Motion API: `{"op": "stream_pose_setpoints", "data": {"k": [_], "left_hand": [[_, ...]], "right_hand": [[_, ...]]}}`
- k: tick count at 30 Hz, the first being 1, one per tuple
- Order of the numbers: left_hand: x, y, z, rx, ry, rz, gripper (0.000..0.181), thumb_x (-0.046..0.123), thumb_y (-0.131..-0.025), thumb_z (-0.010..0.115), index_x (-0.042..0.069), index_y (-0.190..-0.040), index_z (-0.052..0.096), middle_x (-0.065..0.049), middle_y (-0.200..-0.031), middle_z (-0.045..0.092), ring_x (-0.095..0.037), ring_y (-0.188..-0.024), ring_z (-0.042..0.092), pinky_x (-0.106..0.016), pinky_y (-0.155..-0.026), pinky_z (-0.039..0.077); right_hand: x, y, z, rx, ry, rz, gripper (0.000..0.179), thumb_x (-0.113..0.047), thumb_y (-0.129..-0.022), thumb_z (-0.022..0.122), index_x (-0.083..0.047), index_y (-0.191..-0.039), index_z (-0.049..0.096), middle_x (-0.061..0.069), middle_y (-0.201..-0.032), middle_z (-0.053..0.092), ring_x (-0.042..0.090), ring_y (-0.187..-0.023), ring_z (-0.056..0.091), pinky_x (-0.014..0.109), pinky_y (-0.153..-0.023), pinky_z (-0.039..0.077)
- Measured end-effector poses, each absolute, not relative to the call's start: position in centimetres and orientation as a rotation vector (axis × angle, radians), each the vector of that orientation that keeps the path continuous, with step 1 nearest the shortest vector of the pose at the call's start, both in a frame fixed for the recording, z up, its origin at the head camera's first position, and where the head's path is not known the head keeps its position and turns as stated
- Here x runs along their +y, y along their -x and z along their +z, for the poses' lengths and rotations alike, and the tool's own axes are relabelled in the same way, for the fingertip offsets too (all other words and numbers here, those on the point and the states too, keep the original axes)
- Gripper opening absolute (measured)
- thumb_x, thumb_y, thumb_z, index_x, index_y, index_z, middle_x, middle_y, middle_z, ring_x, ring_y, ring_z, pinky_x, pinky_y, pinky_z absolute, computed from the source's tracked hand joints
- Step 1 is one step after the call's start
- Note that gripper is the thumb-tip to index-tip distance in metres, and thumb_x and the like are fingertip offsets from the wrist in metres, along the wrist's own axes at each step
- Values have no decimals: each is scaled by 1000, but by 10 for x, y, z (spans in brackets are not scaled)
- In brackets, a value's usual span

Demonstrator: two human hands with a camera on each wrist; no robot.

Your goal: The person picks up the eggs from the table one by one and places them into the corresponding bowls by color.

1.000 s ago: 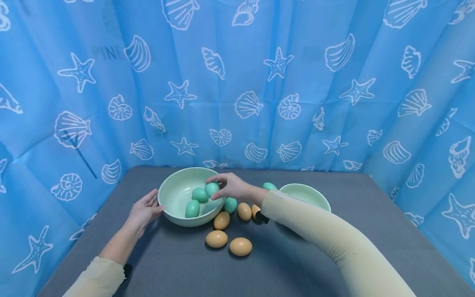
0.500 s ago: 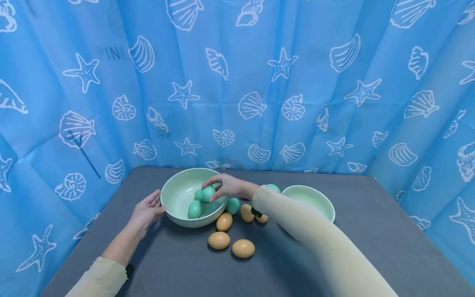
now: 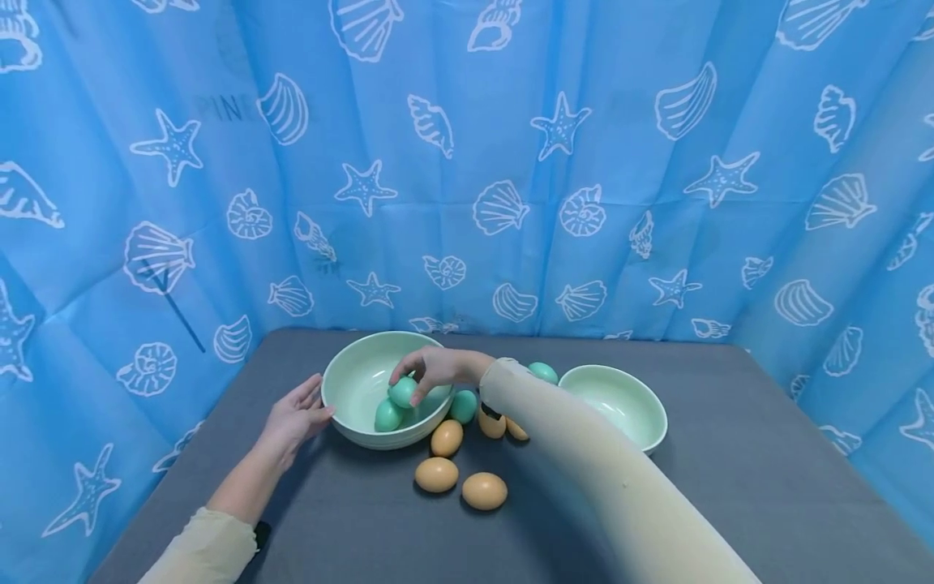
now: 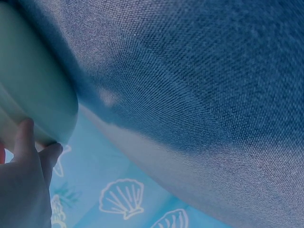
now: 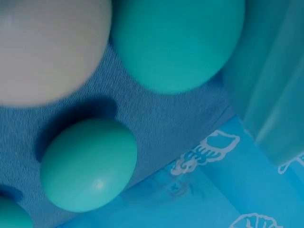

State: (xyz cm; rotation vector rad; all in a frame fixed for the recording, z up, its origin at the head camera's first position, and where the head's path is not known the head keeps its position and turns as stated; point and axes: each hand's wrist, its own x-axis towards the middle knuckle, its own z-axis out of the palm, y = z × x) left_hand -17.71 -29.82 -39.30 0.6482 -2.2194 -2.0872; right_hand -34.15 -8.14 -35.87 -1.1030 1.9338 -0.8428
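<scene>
In the head view my right hand [image 3: 438, 367] reaches into the larger pale green bowl [image 3: 357, 357], thumb and fingers gripping a green egg [image 3: 403, 392]. Close beside that egg, another green egg [image 3: 388, 415] lies in the bowl. My left hand [image 3: 292, 418] rests against the bowl's left side, thumb at the rim and fingers along the outer wall. From the left wrist, extended fingers [image 4: 24, 140] touch the bowl's outside [image 4: 42, 80]. The held egg is out of sight in the right wrist view, which shows the bowl's ribbed wall [image 5: 270, 71].
Several tan eggs [image 3: 485, 491] lie on the grey table [image 3: 350, 527] in front and right of the bowl. A green egg [image 3: 463, 406] lies against its right side, another green egg [image 3: 543, 372] farther back. A smaller green bowl [image 3: 620, 389] stands right, partly behind the right sleeve.
My right hand has lowered the green egg deeper into the bowl, slightly left and toward me, now covering an egg seen earlier behind it. The left hand stays at the bowl's side.
</scene>
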Motion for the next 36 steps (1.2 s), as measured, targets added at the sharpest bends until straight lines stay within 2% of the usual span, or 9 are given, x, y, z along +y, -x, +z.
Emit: {"op": "stream_pose_setpoints", "data": {"k": [6,16,23,29,32,36], "left_hand": [[-298,179,-394,-2218,-653,-2095,74,-2,-101,53,8,-161,11,-16,-167,10,-33,-153,17,-48,-117,35],[-299,176,-392,-2239,-632,-2080,73,-2,-102,53,9,-161,12,-15,-167,10,-32,-153,17,-46,-116,35],[-297,175,-392,-2253,-609,-2078,74,-2,-101,54,7,-161,11,-17,-167,10,-33,-153,16,-47,-116,35],[-297,176,-391,-2259,-636,-2071,74,-1,-101,54,8,-161,11,-16,-167,10,-32,-153,16,-47,-115,36],[-297,176,-392,-2249,-649,-2081,74,-1,-101,54,8,-161,12,-15,-167,10,-32,-153,16,-47,-115,36],[-297,176,-392,-2243,-654,-2087,75,-1,-101,55,8,-161,12,-15,-167,10,-32,-153,16,-47,-115,36]], "right_hand": [[-83,345,-360,1944,1106,-791,43,2,-89,73,-5,-130,63,7,-140,59,27,-140,44,26,-99,52],[-96,338,-366,1988,1144,-709,40,2,-86,76,-11,-123,69,6,-147,54,26,-144,41,27,-96,54],[-101,336,-375,1984,1144,-677,39,3,-87,75,-11,-123,68,6,-147,53,25,-142,43,27,-91,55],[-104,337,-379,1976,1143,-654,40,4,-87,74,-13,-124,69,6,-148,52,20,-133,49,27,-86,57],[-106,338,-381,1973,1173,-621,42,2,-87,75,-14,-125,69,5,-148,53,20,-131,51,26,-88,55],[-108,337,-383,1960,1197,-569,44,0,-88,74,-13,-129,67,6,-150,52,22,-137,48,26,-101,49]]}}
